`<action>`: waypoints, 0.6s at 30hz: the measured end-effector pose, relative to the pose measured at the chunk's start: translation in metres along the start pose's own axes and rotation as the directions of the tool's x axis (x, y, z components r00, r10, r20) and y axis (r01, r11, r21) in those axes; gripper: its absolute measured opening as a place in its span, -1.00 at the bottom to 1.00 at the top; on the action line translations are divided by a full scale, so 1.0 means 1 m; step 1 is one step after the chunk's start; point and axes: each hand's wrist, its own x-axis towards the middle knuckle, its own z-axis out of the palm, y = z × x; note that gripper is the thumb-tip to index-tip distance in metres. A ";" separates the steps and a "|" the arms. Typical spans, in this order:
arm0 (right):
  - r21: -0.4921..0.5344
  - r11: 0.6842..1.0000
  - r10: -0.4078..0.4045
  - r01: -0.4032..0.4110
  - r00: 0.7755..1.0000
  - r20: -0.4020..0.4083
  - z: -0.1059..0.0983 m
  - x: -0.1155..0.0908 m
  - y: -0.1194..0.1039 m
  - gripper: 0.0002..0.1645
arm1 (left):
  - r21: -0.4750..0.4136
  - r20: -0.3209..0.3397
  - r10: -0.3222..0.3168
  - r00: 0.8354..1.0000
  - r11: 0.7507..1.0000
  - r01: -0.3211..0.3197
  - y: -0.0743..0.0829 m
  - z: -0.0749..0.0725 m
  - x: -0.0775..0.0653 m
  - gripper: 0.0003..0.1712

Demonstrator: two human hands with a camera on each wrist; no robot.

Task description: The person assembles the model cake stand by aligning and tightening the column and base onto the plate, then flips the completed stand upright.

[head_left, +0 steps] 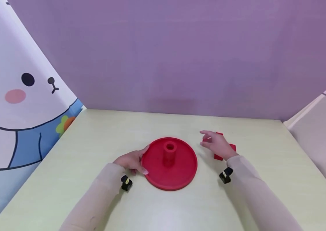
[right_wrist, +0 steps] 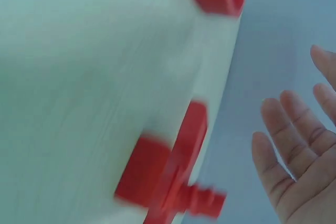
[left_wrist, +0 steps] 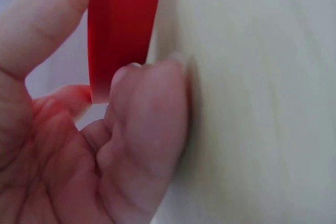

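Observation:
A red round base (head_left: pixel 183 168), like a shallow disc with a raised rim, lies flat on the table. From its middle a short hollow red post (head_left: pixel 169 157) stands upright. My left hand (head_left: pixel 131 161) holds the base's left edge, its thumb and fingers spread along the rim; the left wrist view has curled fingers against the red rim (left_wrist: pixel 123 24) and low by the tabletop. Above a red piece with several arms (head_left: pixel 218 157), my right hand (head_left: pixel 217 144) hovers with loosely bent fingers and nothing in them. In the right wrist view, that piece (right_wrist: pixel 181 150) shows a ridged peg, blurred.
The pale wooden table (head_left: pixel 267 166) reaches back to a purple backdrop (head_left: pixel 180 57). On the left hangs a cloth printed with a cartoon animal (head_left: pixel 1 73); a pale panel (head_left: pixel 324 134) stands on the right. Each wrist wears a small black camera mount (head_left: pixel 126 183).

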 end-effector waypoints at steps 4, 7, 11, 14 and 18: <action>-0.035 0.999 0.041 -0.042 0.999 -0.030 -0.015 -0.001 0.016 -0.35 | 0.000 -0.004 -0.014 1.000 1.000 0.014 0.002 0.001 0.002 0.25; -0.054 0.996 0.067 -0.070 0.997 -0.043 -0.026 -0.001 0.025 -0.32 | 0.007 -0.004 -0.010 1.000 1.000 0.010 0.003 0.002 0.003 0.25; -0.064 0.993 0.091 -0.095 0.994 -0.061 -0.032 -0.001 0.040 -0.22 | 0.024 -0.006 0.003 1.000 1.000 -0.002 0.001 0.003 0.004 0.26; -0.081 0.991 0.104 -0.110 0.992 -0.074 -0.033 -0.005 0.053 -0.17 | 0.021 0.000 0.017 1.000 1.000 -0.017 -0.002 0.007 0.004 0.25; -0.116 0.983 0.140 -0.145 0.989 -0.051 -0.033 -0.009 0.069 -0.20 | 0.015 0.014 0.027 1.000 1.000 -0.027 -0.003 0.012 0.003 0.25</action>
